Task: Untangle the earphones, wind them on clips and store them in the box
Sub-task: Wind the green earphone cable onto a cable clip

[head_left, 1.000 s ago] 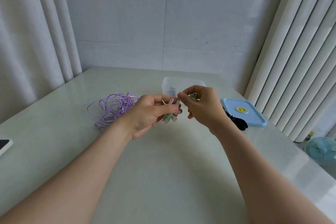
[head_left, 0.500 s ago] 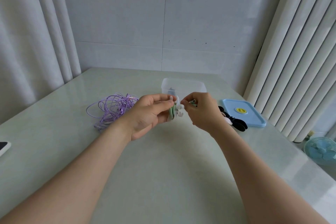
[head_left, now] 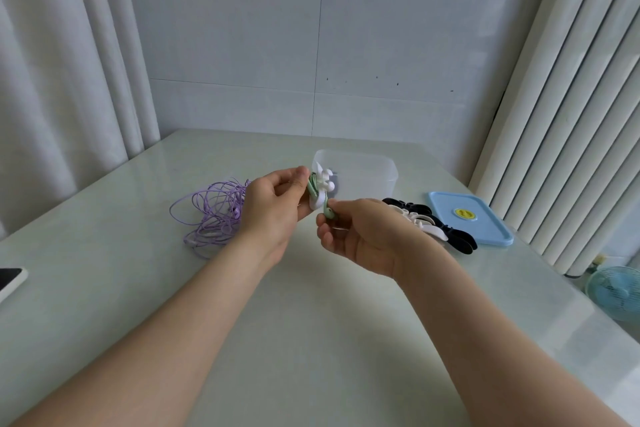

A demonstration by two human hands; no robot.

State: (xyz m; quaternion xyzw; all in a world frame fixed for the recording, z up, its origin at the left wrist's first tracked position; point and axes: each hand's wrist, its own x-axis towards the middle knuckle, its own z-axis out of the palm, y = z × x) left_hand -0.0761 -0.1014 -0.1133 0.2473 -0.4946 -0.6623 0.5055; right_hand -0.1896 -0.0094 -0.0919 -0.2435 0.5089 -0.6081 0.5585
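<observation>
Head view: your left hand (head_left: 273, 208) is raised over the table (head_left: 311, 322), thumb and fingertips pinching the white clip (head_left: 321, 184) with the green earphones (head_left: 312, 189) wound on it, just in front of the clear box (head_left: 377, 170). Your right hand (head_left: 363, 236), fingers curled, pinches their loose end just below the clip. The yellow mark on the blue lid (head_left: 485, 229) is too small to read.
</observation>
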